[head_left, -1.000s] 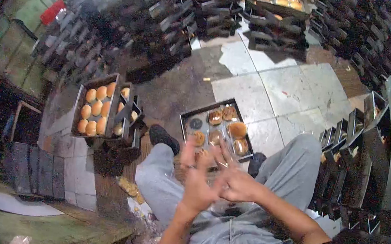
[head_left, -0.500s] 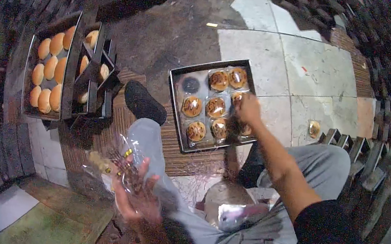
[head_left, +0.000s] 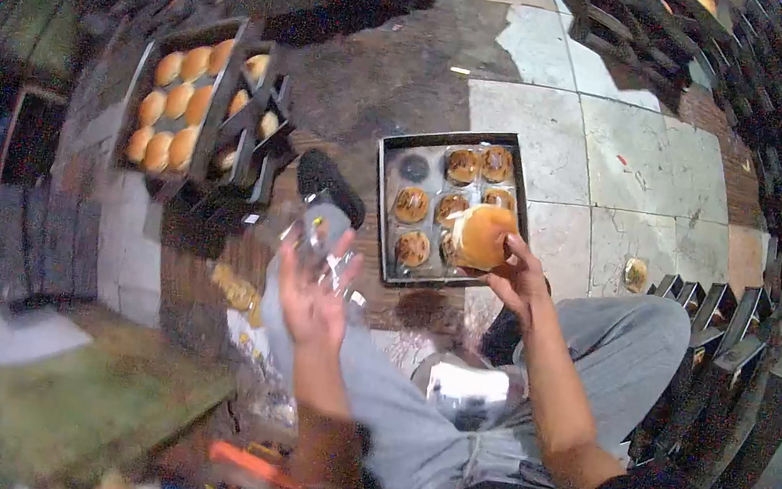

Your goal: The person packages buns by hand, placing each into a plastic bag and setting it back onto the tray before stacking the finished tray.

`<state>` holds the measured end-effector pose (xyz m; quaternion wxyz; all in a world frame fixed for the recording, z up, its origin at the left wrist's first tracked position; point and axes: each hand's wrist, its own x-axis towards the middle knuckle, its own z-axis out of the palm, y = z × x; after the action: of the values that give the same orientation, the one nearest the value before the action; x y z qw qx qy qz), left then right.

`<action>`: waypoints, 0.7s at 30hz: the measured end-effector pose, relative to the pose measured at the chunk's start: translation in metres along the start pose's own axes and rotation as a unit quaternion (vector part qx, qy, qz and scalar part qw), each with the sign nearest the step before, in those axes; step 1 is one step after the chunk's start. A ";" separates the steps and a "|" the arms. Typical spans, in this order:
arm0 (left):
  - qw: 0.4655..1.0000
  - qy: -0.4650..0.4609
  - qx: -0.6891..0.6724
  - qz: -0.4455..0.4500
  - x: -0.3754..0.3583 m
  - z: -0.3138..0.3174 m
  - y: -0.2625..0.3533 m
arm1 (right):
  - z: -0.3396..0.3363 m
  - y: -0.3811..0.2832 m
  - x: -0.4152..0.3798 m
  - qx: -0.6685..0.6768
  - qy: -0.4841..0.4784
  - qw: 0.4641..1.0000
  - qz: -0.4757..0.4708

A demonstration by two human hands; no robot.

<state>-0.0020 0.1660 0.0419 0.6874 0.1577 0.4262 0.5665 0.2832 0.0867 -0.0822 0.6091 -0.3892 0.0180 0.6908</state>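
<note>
My right hand (head_left: 524,283) is closed on a golden-brown bun (head_left: 483,235), gripping its right edge above a dark square tray (head_left: 382,211). In that tray lie several round buns with dark toppings (head_left: 411,205), in what looks like shiny clear wrapping. My left hand (head_left: 311,305) is palm up to the left of the tray, with fingers spread. A clear plastic bag (head_left: 317,231) with small yellow marks hangs about its fingers. Blur hides exactly how the bag is held.
Dark trays with plain buns (head_left: 170,100) are stacked at the left. One small packet (head_left: 635,274) lies on the tiles at right, near a row of dark trays (head_left: 717,309). A greenish board (head_left: 86,391) is at lower left, beside an orange object (head_left: 252,464).
My right hand has lifted from the tray and now holds a bun above it. My left hand has moved up a little with the clear plastic. The view has shifted.
</note>
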 end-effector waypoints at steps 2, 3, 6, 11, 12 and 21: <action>0.999 0.012 -0.036 -0.017 -0.003 0.001 -0.011 | 0.035 0.012 -0.050 0.090 -0.152 0.984 0.014; 0.999 0.003 -0.048 -0.025 -0.007 -0.002 -0.014 | 0.047 0.019 -0.070 0.087 -0.187 0.978 0.033; 0.998 -0.012 -0.052 -0.028 -0.019 0.004 -0.017 | 0.096 0.013 -0.117 -0.187 -0.263 0.944 -0.067; 0.992 -0.054 -0.112 -0.034 -0.060 0.027 -0.009 | 0.159 0.028 -0.164 -0.607 -0.226 0.579 -0.496; 0.983 -0.037 -0.169 -0.057 -0.067 0.034 -0.005 | 0.156 0.035 -0.170 -0.636 -0.254 0.553 -0.475; 0.992 -0.052 -0.099 0.052 -0.071 0.017 -0.076 | 0.166 0.045 -0.137 -0.688 -0.194 0.546 -0.437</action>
<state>0.0606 0.0825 0.0280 0.6905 0.1397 0.3233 0.6318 0.1529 0.0451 0.0898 0.3698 -0.5052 -0.7540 0.1988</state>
